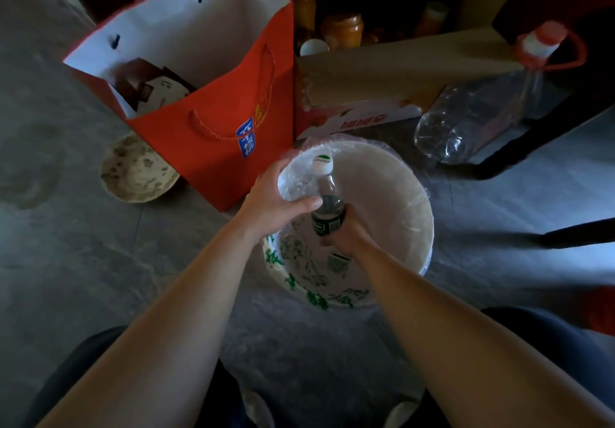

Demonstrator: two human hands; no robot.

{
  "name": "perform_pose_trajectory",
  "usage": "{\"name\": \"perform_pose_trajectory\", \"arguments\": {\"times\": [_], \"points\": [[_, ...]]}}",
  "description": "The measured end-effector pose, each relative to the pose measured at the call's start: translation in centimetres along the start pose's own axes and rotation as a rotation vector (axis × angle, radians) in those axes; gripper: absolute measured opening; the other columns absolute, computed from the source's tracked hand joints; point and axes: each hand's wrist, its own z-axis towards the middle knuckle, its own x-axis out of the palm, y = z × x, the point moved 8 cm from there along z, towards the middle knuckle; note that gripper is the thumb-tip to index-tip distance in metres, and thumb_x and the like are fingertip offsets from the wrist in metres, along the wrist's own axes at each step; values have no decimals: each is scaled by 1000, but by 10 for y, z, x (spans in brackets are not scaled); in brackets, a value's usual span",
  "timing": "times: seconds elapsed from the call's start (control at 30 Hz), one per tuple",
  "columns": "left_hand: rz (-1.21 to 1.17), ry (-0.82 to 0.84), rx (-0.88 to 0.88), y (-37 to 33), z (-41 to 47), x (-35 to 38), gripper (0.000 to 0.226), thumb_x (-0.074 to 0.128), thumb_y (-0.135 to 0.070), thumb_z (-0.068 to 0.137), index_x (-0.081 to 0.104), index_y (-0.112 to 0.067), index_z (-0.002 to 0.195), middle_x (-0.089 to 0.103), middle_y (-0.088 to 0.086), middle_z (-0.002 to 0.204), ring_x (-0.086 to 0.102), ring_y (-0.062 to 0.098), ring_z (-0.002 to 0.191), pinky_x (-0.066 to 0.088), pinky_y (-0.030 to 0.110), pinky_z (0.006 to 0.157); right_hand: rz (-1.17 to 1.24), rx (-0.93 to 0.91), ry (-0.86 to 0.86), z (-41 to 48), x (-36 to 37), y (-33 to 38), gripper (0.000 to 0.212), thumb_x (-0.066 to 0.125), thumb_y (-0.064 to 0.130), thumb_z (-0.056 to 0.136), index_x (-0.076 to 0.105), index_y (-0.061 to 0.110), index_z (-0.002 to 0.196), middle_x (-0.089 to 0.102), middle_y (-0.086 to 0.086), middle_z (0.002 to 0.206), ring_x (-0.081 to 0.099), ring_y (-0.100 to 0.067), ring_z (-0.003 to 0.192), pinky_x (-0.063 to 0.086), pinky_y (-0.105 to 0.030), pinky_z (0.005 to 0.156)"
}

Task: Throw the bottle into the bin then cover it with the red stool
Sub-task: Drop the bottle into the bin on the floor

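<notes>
The small clear plastic bottle with a white cap (327, 201) is held upright over the open mouth of the round white bin with green print (404, 194), cap toward twelve o'clock. Its dark-labelled lower body is gripped by the closed right hand (344, 233). At nine o'clock of the bottle, the bin's clear plastic liner (296, 181) is pinched by the left hand (276, 201), thumb touching the bottle.

A home floor corner used for storage; a red gift bag (213, 95), an open carton of jars (376, 21) and an empty oil jug (479, 111) crowd grey floor tiles (66, 244).
</notes>
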Motion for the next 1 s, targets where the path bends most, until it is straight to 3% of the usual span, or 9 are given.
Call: {"name": "perform_pose_trajectory", "arguments": {"times": [0.1,0.2,0.3,0.4,0.5,0.67,0.8,0.9,1.0], "points": [[13,-22,22,-3,-1,0,92,77,-49,61,32,-39,141,32,-13,152,27,9,141,25,33,113,-25,9,-2,5,6,0,81,83,5,69,39,8,137,60,-15,129,59,-32,112,45,-26,63],[17,-28,32,-5,-3,0,91,78,-48,63,31,-39,141,32,-12,152,27,10,141,24,32,112,-48,22,-15,8,9,-2,82,85,7,68,40,9,137,61,-14,129,60,-32,112,49,-31,74],[36,-33,29,-6,-5,0,91,78,-48,64,30,-40,141,31,-12,152,25,12,142,24,36,114,-49,70,-14,10,11,-8,84,84,6,69,38,8,139,60,-14,128,58,-34,115,44,-30,76],[44,-35,20,-6,-8,0,90,79,-45,67,29,-41,142,30,-10,153,25,14,142,23,42,116,-81,120,-11,20,12,-18,83,88,13,61,47,9,134,66,-14,123,63,-31,107,53,-35,83],[44,-30,-4,-5,-10,1,94,77,-51,62,28,-43,142,29,-10,153,25,15,142,23,45,117,-62,164,-12,29,13,-28,78,87,15,58,51,6,127,66,-14,114,64,-31,103,53,-34,76],[60,-36,-34,-4,-11,2,92,78,-47,66,28,-42,142,30,-7,152,25,19,142,24,48,116,12,144,-39,9,8,-7,81,80,16,63,36,11,131,56,-13,115,60,-33,105,57,-42,81],[77,-26,-71,-3,-12,2,93,78,-48,67,28,-35,144,28,-3,154,25,22,142,24,49,116,14,72,-107,1,0,5,72,78,19,66,39,12,126,56,-14,116,60,-33,102,53,-37,73],[74,-17,-83,-2,-12,2,95,78,-50,66,27,-34,144,26,-2,155,24,22,143,25,49,116,7,135,-79,1,1,-1,67,76,20,72,38,10,126,55,-13,114,57,-30,98,47,-35,72],[87,-26,-79,-4,-13,2,93,77,-48,68,26,-33,145,26,-1,155,24,22,143,25,48,116,22,232,-59,3,1,-10,81,76,23,76,28,7,139,51,-16,127,53,-30,107,45,-35,81]]}}
